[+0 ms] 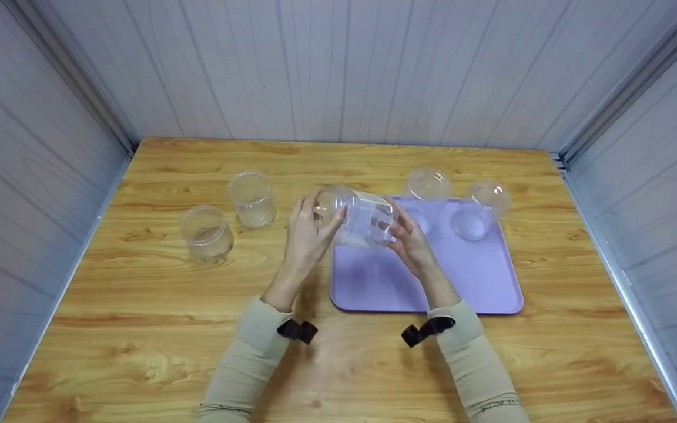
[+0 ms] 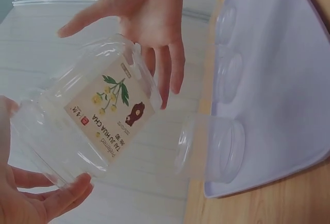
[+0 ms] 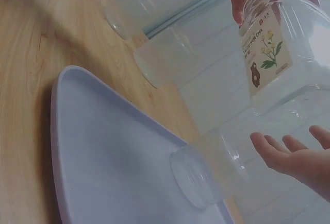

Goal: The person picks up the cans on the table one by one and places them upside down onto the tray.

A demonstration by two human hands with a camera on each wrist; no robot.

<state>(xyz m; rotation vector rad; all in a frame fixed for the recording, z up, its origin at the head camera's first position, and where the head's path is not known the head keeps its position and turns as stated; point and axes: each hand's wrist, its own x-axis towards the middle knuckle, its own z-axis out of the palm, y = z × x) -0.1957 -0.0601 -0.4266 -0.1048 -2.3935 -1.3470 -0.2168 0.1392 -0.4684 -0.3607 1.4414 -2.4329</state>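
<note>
A clear plastic jar (image 1: 365, 220) with a cream label showing yellow flowers and a small brown bear is held tilted on its side above the purple tray (image 1: 374, 288). My left hand (image 1: 309, 232) grips it round the neck end, thumb on the near side and fingers behind. The label (image 2: 114, 110) is plain to read in the left wrist view. By the base of the jar, my right hand (image 1: 412, 241) is spread with loose, straight fingers. In the right wrist view these fingers (image 3: 289, 152) show a gap below the jar.
Clear containers (image 1: 472, 222) stand at the back of the tray, toward its right side. On the wooden table (image 1: 138, 305), left of the tray, are two more clear containers, one farther back (image 1: 255, 200) and one nearer (image 1: 208, 235). Pale panel walls (image 1: 338, 70) enclose the table.
</note>
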